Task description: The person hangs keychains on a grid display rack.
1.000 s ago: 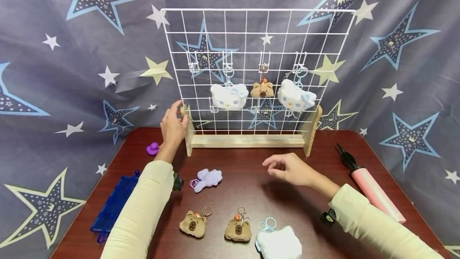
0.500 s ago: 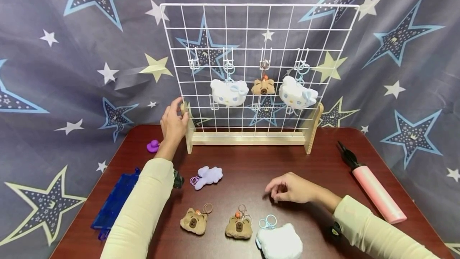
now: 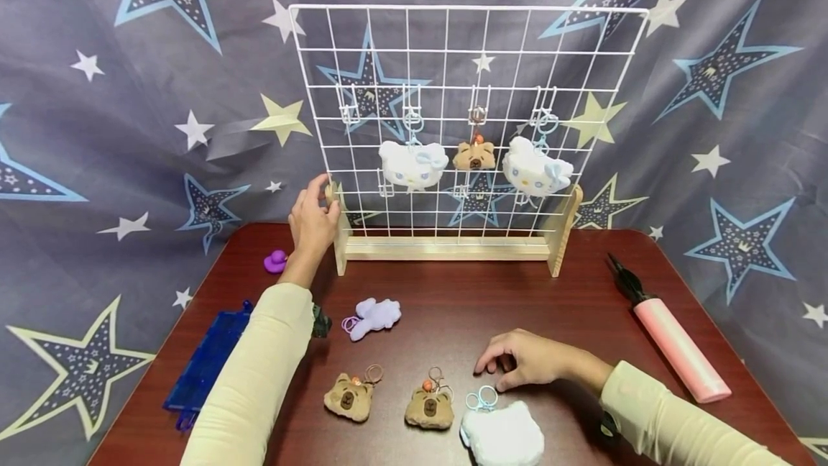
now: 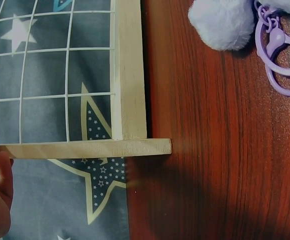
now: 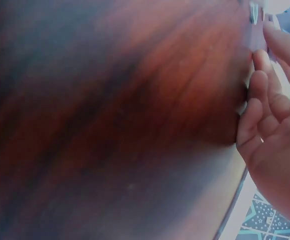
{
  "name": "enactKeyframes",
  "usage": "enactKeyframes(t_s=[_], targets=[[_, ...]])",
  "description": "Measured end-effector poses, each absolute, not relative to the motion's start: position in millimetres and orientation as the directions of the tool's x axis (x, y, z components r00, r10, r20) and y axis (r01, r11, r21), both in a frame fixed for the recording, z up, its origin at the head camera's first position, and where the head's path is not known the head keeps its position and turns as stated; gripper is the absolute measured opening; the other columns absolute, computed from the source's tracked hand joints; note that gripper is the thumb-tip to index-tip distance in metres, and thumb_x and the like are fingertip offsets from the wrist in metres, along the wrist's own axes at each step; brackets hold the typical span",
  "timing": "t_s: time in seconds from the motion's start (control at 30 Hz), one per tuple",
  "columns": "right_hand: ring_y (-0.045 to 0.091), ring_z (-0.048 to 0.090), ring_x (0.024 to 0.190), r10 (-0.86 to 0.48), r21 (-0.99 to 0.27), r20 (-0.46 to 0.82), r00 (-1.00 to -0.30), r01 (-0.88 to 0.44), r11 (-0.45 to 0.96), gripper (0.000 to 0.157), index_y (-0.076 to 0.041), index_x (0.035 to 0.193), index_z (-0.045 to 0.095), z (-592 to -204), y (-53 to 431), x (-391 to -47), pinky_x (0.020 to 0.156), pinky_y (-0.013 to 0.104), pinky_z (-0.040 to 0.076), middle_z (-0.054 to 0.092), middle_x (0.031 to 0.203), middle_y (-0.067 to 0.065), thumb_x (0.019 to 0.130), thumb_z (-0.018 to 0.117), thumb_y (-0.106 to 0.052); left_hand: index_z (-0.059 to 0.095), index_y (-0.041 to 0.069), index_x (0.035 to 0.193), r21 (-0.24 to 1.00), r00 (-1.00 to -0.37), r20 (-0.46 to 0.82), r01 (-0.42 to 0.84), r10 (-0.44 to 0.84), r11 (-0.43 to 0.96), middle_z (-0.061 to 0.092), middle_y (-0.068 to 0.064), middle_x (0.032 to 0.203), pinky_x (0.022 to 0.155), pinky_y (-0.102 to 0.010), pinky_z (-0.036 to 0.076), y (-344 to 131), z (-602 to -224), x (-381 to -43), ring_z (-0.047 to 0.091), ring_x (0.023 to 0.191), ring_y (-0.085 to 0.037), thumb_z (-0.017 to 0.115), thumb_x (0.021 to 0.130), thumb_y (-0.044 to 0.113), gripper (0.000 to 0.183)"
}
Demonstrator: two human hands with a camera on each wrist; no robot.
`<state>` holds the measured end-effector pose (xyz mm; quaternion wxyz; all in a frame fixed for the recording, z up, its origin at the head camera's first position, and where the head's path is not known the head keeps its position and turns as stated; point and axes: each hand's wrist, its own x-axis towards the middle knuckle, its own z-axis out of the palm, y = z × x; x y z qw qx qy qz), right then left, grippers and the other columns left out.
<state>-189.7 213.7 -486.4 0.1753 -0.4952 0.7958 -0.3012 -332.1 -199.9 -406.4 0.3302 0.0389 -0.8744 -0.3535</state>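
With its fingers at the top of the wooden side post [image 3: 340, 243], my left hand [image 3: 313, 220] grips the white wire grid rack [image 3: 446, 51]. The left wrist view shows thumb and fingertips at the end of that post [image 4: 85, 149]. My right hand [image 3: 532, 359] hovers low over the table, fingers loosely bent and holding nothing. Just below its fingertips lie the light blue rings [image 3: 481, 398] of a white plush keychain [image 3: 504, 437], face down. Two brown capybara plush keychains [image 3: 348, 398] lie to the left, and a lilac plush keychain [image 3: 375, 316] is farther back.
Two white cat plush keychains [image 3: 412, 165] and a small capybara one [image 3: 475, 156] hang from hooks on the rack. A blue plastic case [image 3: 210, 358] and a purple duck [image 3: 275, 262] are at the left. A pink cylinder with a black tip [image 3: 682, 351] lies right.
My right hand has come down and toward me, from the middle of the table to the white plush keychain's rings. The left hand has stayed on the post.
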Motion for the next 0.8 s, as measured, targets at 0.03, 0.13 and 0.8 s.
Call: enactKeyframes(t_s=[0.03,0.13,0.8], targets=[[-0.003,0.055,0.076,-0.893,-0.646,0.015,-0.449,-0.686,0.334,0.035,-0.018,0.114,0.075,-486.6,213.6,-189.3,0.065,0.014,0.048,0.067,0.09,-0.001,0.081,0.082,-0.013,0.059,0.028,0.139,0.645,-0.779,0.549,0.166,-0.302,0.746,0.07,-0.011,0.113,0.081,-0.056,0.047,-199.7,-406.1,-331.8,0.07,0.094,-0.036,0.067,0.088,0.017,0.053],[-0.003,0.053,0.077,-0.891,-0.623,0.008,-0.454,-0.699,0.351,0.035,-0.021,0.114,0.075,-487.4,213.3,-188.2,0.066,0.012,0.045,0.065,0.089,-0.004,0.08,0.083,-0.016,0.059,0.028,0.139,0.643,-0.776,0.553,0.168,-0.302,0.747,0.071,-0.011,0.113,0.081,-0.056,0.047,-199.5,-406.2,-331.7,0.07,0.094,-0.036,0.067,0.088,0.017,0.053],[-0.008,0.044,0.075,-0.884,-0.532,0.03,-0.467,-0.756,0.381,0.032,-0.033,0.109,0.079,-490.6,211.4,-182.2,0.068,0.01,0.038,0.06,0.086,-0.011,0.078,0.085,-0.028,0.058,0.028,0.141,0.651,-0.79,0.535,0.158,-0.301,0.742,0.071,-0.012,0.114,0.084,-0.056,0.048,-198.3,-404.8,-332.0,0.071,0.096,-0.036,0.068,0.088,0.016,0.055]])
